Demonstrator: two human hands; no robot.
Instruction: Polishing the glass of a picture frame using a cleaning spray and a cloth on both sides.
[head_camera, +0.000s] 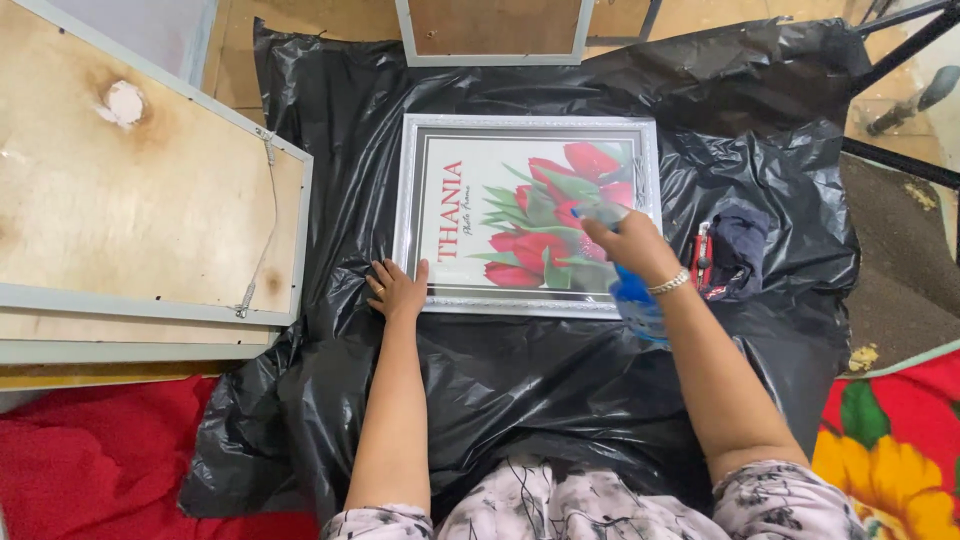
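The right hand hangs over the right part of a picture frame, its fingers curled tight round a blue spray bottle; the bottle's body shows below the wrist and its pale nozzle end pokes out past the fingers, over the glass. A beaded bracelet circles that wrist. The left hand lies flat and spread, palm down, on the frame's lower left corner, fingertips touching the silver edge, gripping nothing; a ring sits on one finger.

The frame lies face up, between the two hands, in the middle of a black plastic sheet spread over the floor. It is a rectangle, long side running left to right, with a patterned silver border, a thin dark inner line, and a white print of red tulips with green leaves and some red lettering turned sideways at its left.

Just to the right of the frame, near the right wrist, a dark cloth sits crumpled on the plastic. To the left, larger frames are stacked back-side up, showing brown board and a hanging wire. Another frame back lies beyond the top edge. Red fabric shows at lower left.
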